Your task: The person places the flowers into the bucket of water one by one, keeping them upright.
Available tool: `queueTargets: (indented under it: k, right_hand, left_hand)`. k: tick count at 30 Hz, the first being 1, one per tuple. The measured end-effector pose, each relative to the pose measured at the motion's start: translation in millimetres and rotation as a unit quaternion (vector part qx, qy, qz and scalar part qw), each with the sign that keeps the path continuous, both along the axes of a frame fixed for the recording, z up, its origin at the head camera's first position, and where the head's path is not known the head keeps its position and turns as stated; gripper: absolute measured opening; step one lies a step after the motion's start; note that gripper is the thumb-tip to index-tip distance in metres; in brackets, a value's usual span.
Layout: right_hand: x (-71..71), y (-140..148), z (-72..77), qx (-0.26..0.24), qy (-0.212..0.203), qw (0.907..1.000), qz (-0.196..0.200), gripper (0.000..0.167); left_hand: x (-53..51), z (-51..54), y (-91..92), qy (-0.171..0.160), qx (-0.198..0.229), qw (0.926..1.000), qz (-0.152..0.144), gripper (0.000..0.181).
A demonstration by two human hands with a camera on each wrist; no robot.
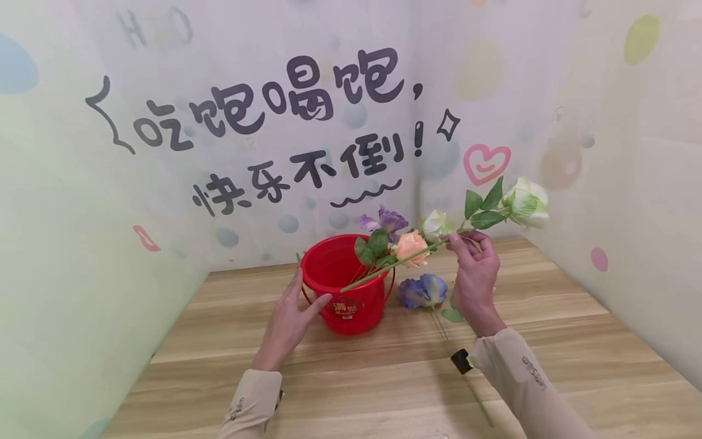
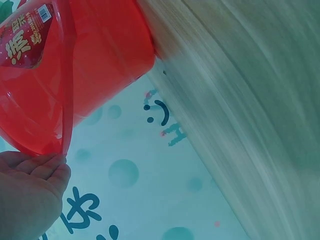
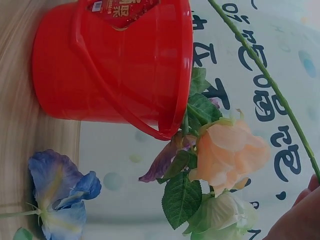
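My right hand point(image 1: 476, 277) pinches the green stem of an artificial white-green rose point(image 1: 525, 202), just below its leaves. The stem slants down to the left, its lower end over the front rim of a red bucket point(image 1: 353, 314). On the bucket's left side my left hand point(image 1: 287, 323) holds the rim, thumb toward the front; in the left wrist view its fingers point(image 2: 42, 167) meet the rim beside the handle. Leaning out of the bucket to the right are a peach rose point(image 1: 411, 247), a purple flower point(image 1: 386, 221) and another white rose point(image 1: 437, 225).
A blue flower point(image 1: 422, 291) lies on the wood-grain table point(image 1: 340, 384) right of the bucket, its stem running toward the front under the right forearm. A black piece point(image 1: 462, 361) shows by the right cuff. Printed walls point(image 1: 307, 183) stand behind and at both sides.
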State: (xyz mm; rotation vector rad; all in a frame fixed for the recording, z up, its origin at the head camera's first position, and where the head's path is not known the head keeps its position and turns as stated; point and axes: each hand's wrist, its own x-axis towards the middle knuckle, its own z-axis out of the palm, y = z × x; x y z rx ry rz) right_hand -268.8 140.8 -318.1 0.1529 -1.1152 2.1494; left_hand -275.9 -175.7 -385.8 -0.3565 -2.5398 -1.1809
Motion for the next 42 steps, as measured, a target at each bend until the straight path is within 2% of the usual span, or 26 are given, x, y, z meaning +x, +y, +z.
queueTargets:
  k: [11, 26, 33, 42]
  right_hand:
    - [-2.0, -3, -3.9, 0.017, 0.008, 0.9997, -0.016, 0.012]
    - [-4.0, -14, -16.3, 0.068, -0.009, 0.9975, -0.019, 0.011]
    - [-7.5, -22, -20.9, 0.065, 0.001, 0.9976, -0.025, 0.013]
    - [-8.2, -32, -27.7, 0.138, -0.016, 0.9892, -0.046, 0.011]
  left_hand:
    - [0.0, -0.7, 0.3, -0.003, -0.006, 1.0000, 0.006, 0.101]
    - [-0.6, -2.3, -0.6, 0.002, -0.010, 0.9999, 0.008, 0.101]
    - [-0.9, -1.3, -0.7, 0.002, -0.010, 0.9999, 0.007, 0.102]
    - [0.0, -0.8, 0.0, -0.005, -0.006, 1.0000, 0.006, 0.103]
